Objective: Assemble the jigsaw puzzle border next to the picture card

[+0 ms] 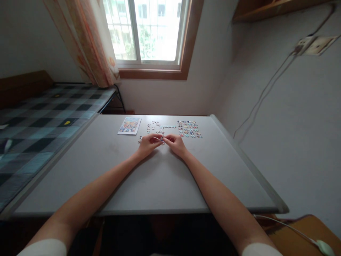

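My left hand (pixel 149 144) and my right hand (pixel 175 143) meet over the white table, fingertips pinched around small jigsaw puzzle pieces (pixel 161 138). How many pieces are between the fingers is too small to make out. Just beyond my hands lies a joined strip of puzzle pieces (pixel 168 127), with several loose pieces (pixel 148 128) to its left. On the right, many loose puzzle pieces (pixel 189 128) are spread out in rows. A colourful picture sheet (pixel 129 126) lies flat at the left. My fingers hide part of the pieces beneath them.
The table (pixel 160 185) has a raised rim along its sides. A bed with a checked cover (pixel 61 110) stands to the left, a window (pixel 149 32) and curtain (pixel 87 42) are behind. Cables (pixel 259 99) hang from a wall socket at the right, above a wooden stool (pixel 309 234).
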`<state>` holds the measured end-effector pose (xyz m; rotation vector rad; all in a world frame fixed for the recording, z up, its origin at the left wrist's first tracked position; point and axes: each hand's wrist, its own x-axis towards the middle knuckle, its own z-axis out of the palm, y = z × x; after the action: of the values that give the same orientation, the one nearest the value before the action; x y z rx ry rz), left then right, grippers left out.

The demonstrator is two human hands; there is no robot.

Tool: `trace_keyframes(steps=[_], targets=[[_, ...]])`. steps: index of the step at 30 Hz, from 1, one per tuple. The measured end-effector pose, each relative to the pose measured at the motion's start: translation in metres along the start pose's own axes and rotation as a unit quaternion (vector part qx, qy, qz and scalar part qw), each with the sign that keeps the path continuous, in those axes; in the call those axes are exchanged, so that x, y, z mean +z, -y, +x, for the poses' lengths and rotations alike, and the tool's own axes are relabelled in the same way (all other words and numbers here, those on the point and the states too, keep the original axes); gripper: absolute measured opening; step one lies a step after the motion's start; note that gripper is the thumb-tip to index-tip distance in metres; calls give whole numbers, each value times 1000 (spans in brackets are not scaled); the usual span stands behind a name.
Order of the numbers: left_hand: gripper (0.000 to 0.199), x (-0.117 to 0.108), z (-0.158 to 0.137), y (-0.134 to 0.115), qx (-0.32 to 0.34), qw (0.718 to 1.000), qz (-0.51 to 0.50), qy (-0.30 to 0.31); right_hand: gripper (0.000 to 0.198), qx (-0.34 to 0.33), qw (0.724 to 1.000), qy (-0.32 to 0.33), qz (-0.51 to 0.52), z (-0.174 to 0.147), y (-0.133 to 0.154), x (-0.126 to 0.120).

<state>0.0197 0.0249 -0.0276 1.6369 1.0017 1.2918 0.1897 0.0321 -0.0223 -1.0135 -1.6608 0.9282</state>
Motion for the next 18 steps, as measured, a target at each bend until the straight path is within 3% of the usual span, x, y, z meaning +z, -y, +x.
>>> trace_keyframes(steps=[8,18], targets=[[29,-8,0,-5,34,995,97,-7,29,13,1000,16,17,1,0,-5],[27,-7,0,-1,52,990,128,9,27,7,999,35,2,2,-2,-5]])
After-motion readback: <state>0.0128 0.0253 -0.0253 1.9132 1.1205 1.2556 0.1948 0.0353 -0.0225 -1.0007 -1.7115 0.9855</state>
